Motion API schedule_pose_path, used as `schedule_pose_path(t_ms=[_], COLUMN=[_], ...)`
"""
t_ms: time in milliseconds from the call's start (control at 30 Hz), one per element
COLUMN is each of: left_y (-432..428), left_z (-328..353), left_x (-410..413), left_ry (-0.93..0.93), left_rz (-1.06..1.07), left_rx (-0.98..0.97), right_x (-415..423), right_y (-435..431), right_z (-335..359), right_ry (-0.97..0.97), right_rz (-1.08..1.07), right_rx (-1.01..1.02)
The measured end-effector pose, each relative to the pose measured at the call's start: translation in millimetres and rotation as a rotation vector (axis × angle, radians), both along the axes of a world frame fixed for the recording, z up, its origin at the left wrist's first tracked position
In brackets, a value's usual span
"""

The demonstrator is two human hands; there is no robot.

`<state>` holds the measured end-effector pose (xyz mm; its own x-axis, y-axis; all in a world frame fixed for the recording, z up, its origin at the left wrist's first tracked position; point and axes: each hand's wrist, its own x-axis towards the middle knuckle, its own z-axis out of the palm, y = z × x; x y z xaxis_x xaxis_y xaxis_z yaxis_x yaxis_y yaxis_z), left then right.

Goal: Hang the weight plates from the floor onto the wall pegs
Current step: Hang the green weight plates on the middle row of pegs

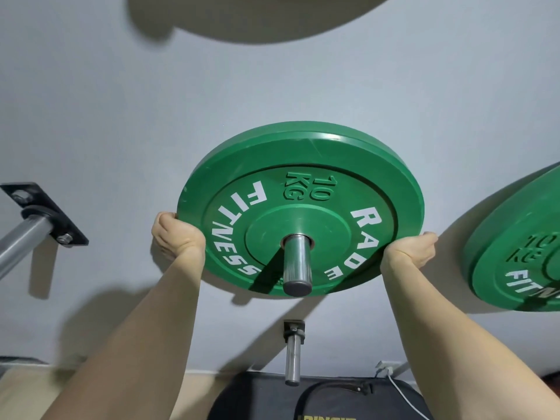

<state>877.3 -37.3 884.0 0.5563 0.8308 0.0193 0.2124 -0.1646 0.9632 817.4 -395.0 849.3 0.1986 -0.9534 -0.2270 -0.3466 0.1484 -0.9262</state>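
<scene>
A green 10 kg weight plate with white lettering sits flat against the grey wall, threaded on a steel wall peg that sticks out through its centre hole. My left hand grips the plate's left rim and my right hand grips its lower right rim. A second green 10 kg plate hangs on the wall at the right edge, partly cut off. A bare peg juts from the wall below, and another bare peg on a black bracket is at the left.
A large pale round shape, blurred, fills the top of the frame. Below the wall lie a black bag and a white cable leading to a wall socket. A beige floor strip shows at the bottom left.
</scene>
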Motion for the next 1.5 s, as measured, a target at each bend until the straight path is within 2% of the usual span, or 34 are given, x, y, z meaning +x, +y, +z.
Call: schedule_pose_path(t_ms=[133,200,233,300,367,433,500,567,633,767,933,1000,1100,1167,1333,1400,1500], left_y=[13,22,23,18,5,-15,-32,-41,-42,-34,-9,2,13,16,24,24,14], left_z=[-2,3,9,23,44,71,99,115,116,106,83,69,47,31,10,15,39], left_x=[-6,-10,-14,-25,-43,-56,-61,-62,-59,-64,-66,-70,-76,-78,-77,-77,-77], left_ry=[0.136,0.167,0.149,-0.016,-0.228,-0.350,-0.360,-0.316,-0.274,-0.266,-0.070,0.018,0.138,0.209,0.375,0.323,0.075], left_rz=[-0.127,-0.142,-0.145,-0.136,-0.185,-0.342,-0.547,-0.736,-0.831,-0.735,-0.633,-0.597,-0.556,-0.555,-0.588,-0.620,-0.647], left_rx=[0.189,0.204,0.200,0.262,0.496,0.793,1.024,1.105,1.041,0.971,0.880,0.867,0.800,0.766,0.666,0.625,0.600], right_x=[-11,-19,-25,-37,-49,-55,-58,-59,-61,-66,-70,-73,-72,-69,-57,-52,-48], right_y=[10,6,7,7,12,20,30,38,42,49,54,54,52,50,59,65,74], right_z=[13,16,18,24,35,52,72,87,94,108,132,133,122,113,129,141,153], right_ry=[-0.046,0.013,0.057,0.105,0.081,0.059,0.025,-0.025,-0.017,0.019,-0.018,-0.054,-0.042,0.005,-0.044,-0.030,-0.029], right_rz=[0.107,0.099,0.107,0.112,0.208,0.290,0.340,0.400,0.432,0.473,0.636,0.641,0.568,0.607,0.658,0.662,0.663], right_rx=[0.000,0.005,-0.036,-0.157,-0.309,-0.421,-0.414,-0.322,-0.275,-0.349,-0.668,-0.783,-0.704,-0.604,-0.684,-0.722,-0.765])
